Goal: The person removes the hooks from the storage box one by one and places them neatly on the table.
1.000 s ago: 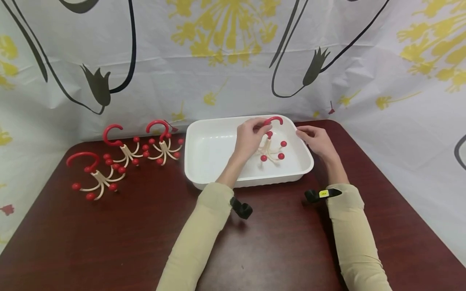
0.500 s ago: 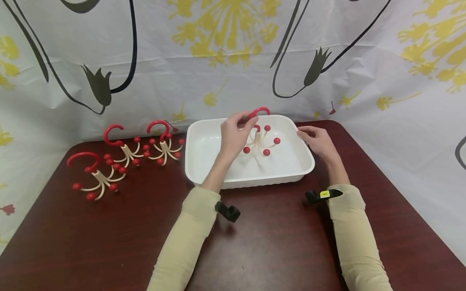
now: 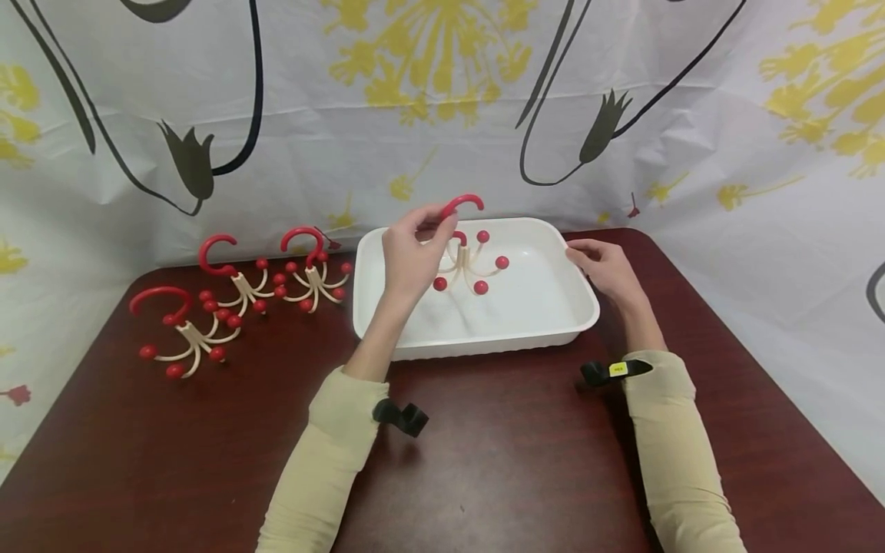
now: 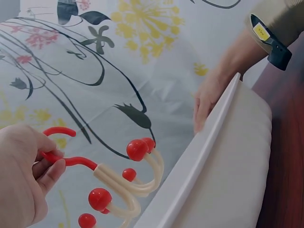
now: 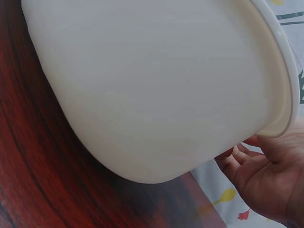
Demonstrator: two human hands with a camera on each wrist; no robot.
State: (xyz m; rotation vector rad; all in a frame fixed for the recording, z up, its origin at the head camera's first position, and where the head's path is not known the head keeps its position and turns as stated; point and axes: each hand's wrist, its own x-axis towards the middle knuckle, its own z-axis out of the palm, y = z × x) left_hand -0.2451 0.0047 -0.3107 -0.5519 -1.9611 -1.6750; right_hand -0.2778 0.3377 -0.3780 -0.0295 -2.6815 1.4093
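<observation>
My left hand (image 3: 409, 261) pinches the red hook of a multi-arm hanger (image 3: 464, 258), whose cream arms end in red balls. In the head view the hanger overlaps the middle of a white rectangular tray (image 3: 546, 311). Close up in the left wrist view, thumb and fingers hold the hook, and the hanger's arms (image 4: 118, 183) spread beside the tray's rim. My right hand (image 3: 608, 270) holds the rim at the tray's right end. From the right wrist view, its fingers (image 5: 232, 164) are bent beneath the lip.
Three similar hangers stand left of the tray: one nearer the front (image 3: 193, 338), one behind it (image 3: 242, 288) and one close to the tray (image 3: 314, 280). A patterned cloth (image 3: 429, 138) hangs behind the dark wooden table (image 3: 484, 445).
My left hand has carried the hanger leftward and somewhat up, from over the tray's right part to its middle. My right hand stays at the tray's right rim.
</observation>
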